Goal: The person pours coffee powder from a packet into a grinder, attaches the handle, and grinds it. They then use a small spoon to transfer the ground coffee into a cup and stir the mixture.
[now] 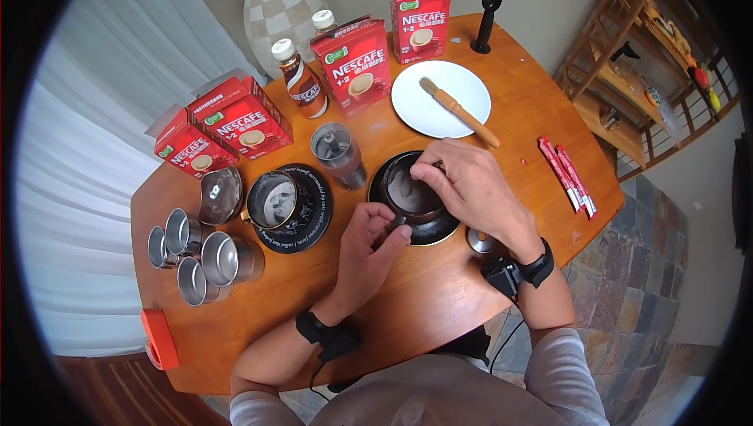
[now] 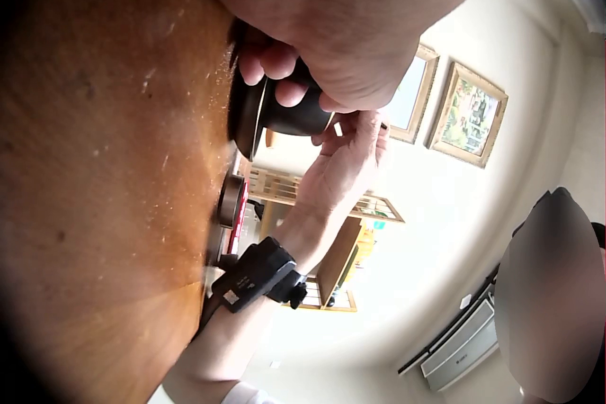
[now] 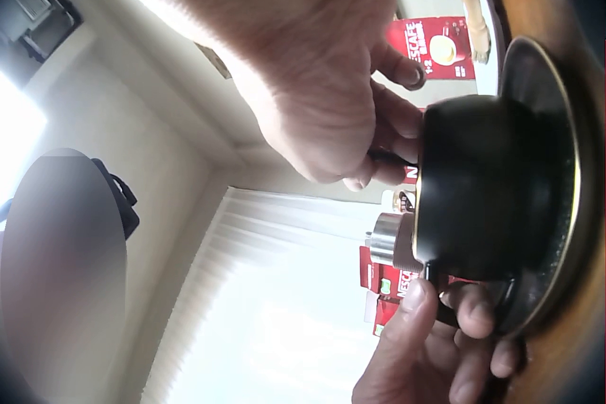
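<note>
A black cup with a gold rim stands on a black saucer, with dark liquid inside. My left hand grips the cup's handle between thumb and fingers, low by the saucer. Over the cup's mouth, my right hand has its fingertips pinched around a thin dark utensil that reaches to the rim; its lower end is hidden in the cup. To the left, a second black cup with pale residue sits on a printed black saucer.
A clear grinder-like canister stands between the cups. Behind are red Nescafe boxes, a bottle and a white plate bearing a brush. Metal cups stand left; red sachets lie right.
</note>
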A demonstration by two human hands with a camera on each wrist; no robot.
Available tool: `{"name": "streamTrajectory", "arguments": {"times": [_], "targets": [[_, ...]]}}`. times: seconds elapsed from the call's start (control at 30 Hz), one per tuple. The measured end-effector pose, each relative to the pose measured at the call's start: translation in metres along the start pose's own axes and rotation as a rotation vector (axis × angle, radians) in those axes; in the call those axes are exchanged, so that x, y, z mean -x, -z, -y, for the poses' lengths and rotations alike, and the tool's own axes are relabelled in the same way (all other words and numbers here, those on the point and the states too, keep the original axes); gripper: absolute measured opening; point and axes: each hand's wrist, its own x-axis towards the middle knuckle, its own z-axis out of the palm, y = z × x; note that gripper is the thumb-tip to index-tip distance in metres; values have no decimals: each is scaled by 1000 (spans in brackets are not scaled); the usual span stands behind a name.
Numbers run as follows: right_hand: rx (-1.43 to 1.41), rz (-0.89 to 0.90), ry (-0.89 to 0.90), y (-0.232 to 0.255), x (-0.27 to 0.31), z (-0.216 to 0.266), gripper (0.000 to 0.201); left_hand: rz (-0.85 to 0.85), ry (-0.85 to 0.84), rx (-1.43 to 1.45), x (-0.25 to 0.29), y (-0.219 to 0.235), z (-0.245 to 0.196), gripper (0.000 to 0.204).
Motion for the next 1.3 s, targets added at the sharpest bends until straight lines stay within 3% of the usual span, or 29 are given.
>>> {"name": "streamTrajectory", "arguments": {"times": [1.3], "targets": [[-48,139,-13,6,-1,1,18,5,-28,-4,-1,2,3,22]]}}
